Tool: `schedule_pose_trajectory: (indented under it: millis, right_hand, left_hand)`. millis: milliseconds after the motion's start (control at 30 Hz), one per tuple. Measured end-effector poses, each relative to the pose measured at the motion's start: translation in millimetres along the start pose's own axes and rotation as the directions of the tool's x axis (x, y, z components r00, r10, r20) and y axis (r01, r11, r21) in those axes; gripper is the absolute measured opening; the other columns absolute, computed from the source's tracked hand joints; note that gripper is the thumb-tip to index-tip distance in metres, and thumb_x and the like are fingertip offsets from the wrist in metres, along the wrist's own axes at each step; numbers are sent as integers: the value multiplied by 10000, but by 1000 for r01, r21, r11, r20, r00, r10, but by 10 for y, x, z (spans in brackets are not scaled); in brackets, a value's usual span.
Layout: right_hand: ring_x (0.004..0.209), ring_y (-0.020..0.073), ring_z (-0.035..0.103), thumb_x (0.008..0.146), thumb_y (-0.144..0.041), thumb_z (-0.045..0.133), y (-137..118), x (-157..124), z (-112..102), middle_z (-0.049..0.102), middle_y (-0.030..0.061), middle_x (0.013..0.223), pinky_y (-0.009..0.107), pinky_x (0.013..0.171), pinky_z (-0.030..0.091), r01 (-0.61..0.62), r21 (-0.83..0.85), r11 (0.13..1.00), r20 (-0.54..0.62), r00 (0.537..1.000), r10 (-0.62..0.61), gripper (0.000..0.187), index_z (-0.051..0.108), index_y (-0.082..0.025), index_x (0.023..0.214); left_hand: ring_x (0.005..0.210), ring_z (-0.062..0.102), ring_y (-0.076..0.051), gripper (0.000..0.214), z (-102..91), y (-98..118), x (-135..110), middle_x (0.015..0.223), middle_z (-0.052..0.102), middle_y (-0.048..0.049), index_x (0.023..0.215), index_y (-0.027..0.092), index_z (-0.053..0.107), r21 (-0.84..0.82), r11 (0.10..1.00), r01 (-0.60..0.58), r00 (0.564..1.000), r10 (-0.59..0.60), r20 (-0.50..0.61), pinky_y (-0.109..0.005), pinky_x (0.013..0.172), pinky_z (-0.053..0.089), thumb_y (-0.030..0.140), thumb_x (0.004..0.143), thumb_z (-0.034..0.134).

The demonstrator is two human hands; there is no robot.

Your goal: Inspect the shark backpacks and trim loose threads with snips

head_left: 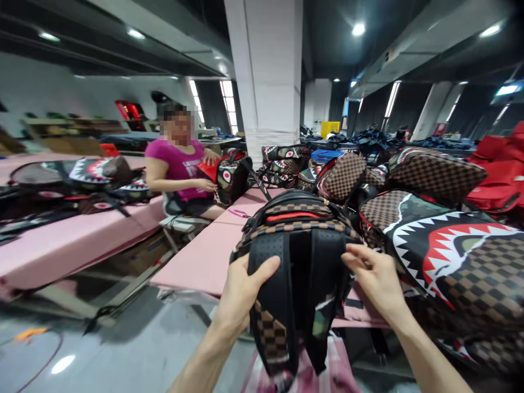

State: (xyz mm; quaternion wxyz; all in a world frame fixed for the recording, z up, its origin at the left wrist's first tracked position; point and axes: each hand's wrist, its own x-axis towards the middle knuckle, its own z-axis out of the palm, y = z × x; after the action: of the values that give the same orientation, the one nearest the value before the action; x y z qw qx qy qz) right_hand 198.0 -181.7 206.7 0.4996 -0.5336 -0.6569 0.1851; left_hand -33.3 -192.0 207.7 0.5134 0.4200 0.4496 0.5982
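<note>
A backpack point(303, 225) with brown-black checks stands at the pink table's near edge, its strap side facing me and a red-lined opening on top. Two black padded shoulder straps hang down from it, ending in checked and camouflage patches. My left hand point(245, 289) is closed around the left shoulder strap point(272, 295), its thumb lying across the front. At the outer edge of the right shoulder strap point(327, 262), my right hand point(379, 275) pinches with thumb and fingers. The fingers of my left hand behind the strap are hidden.
Large shark-mouth backpacks point(462, 251) crowd the right side, with red bags point(497, 180) behind. A pillar point(266, 71) rises beyond the pink table point(196, 262). Across it, a seated person point(176, 164) handles another bag. More bags lie on the left table point(82, 240).
</note>
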Motion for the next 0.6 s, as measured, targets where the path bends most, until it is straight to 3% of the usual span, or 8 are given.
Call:
schedule_pose_trajectory:
  millis: [133, 267, 400, 600]
  right_hand:
    - [656, 162, 585, 795, -405, 566, -111, 15, 238, 640, 13, 707, 234, 577, 461, -20, 185, 983, 185, 983, -15, 277, 640, -145, 736]
    - [585, 114, 482, 838, -407, 527, -19, 47, 239, 548, -4, 623, 220, 558, 410, 169, 92, 981, 242, 952, -187, 329, 548, -150, 634]
    - [505, 73, 371, 847, -387, 537, 70, 111, 205, 434, -45, 529, 203, 502, 323, 269, 48, 962, 247, 930, -272, 376, 434, -167, 561]
    - [503, 75, 395, 828, -397, 567, 89, 109, 271, 454, -39, 528, 199, 504, 342, 267, 123, 956, 220, 932, -289, 357, 479, -158, 577]
  left_hand:
    - [761, 648, -217, 399, -52, 4, -14, 834, 708, -72, 875, 116, 699, 121, 992, -20, 998, 13, 65, -260, 619, 524, 408, 611, 765]
    - [714, 641, -203, 360, -115, -3, 11, 779, 704, -58, 846, 130, 709, 191, 981, -31, 998, 20, 59, -256, 601, 526, 387, 601, 771]
    - [709, 648, -221, 372, -117, -38, 53, 731, 700, -60, 798, 123, 702, 180, 984, -11, 1000, 9, 12, -257, 573, 527, 411, 575, 780]
    - [722, 664, -238, 424, -98, -62, 48, 790, 718, -85, 835, 113, 709, 204, 979, 8, 999, 0, -39, -270, 597, 541, 440, 573, 774]
